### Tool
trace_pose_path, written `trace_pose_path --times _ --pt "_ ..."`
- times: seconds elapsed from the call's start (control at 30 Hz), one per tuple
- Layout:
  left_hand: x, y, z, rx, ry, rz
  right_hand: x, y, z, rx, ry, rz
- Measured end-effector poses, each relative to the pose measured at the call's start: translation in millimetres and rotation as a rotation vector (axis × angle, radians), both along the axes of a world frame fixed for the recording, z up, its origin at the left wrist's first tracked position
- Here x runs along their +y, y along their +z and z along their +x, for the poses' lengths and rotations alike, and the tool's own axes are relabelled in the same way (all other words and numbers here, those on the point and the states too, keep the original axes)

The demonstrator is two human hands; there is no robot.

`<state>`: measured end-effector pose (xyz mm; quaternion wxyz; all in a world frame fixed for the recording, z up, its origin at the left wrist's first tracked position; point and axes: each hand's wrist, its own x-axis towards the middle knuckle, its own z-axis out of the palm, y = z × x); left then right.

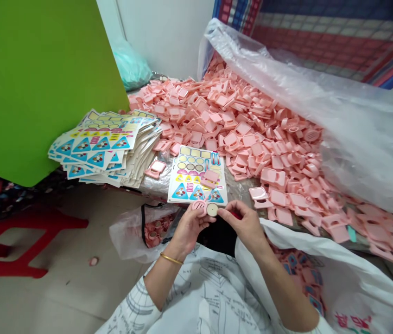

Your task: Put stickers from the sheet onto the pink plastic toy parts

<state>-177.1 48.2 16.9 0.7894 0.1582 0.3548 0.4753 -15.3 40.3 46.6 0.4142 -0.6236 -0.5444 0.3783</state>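
My left hand point(188, 228), with a gold bangle at its wrist, is closed on a small round pink plastic piece point(199, 207) that has slots in its face. Between the fingertips of my right hand point(247, 223) is the edge of a round cream sticker point(212, 209) with a dark rim. The sticker is right beside the pink piece; whether they touch I cannot tell. Just beyond both hands lies a sticker sheet point(173, 186) printed with circles, rectangles and blue triangles. A flat pink plastic piece point(211, 178) rests on that sheet.
A large heap of pink plastic pieces point(248, 125) covers the table, partly under clear plastic sheeting point(363, 134). Stacked sticker sheets point(102, 144) stand left, beside a green board point(43, 83). Open bags of pink pieces point(156, 232) hang below. A red stool point(22, 250) is at left.
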Motion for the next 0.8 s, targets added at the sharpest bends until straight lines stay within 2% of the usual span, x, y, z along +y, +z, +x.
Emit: trace_pose_path --times 0.17,0.3,0.47,0.6,0.8 --pt "6 -5.9 0 -0.071 0.101 -0.088 -2 -1.3 5 0.011 0.001 0.008" --pt "5 -2.2 -5 -0.099 0.078 -0.109 -2 -2.8 7 -0.042 0.037 0.012" --pt "-3 3.7 -7 -0.111 0.052 -0.121 5 6.6 12 -0.268 0.15 0.074" --pt "-6 4.6 0 -0.112 0.098 -0.129 13 15.8 12 -0.452 0.249 0.109" --pt "-7 3.8 5 -0.171 0.082 -0.109 18 17.4 4 -0.515 0.323 0.116"
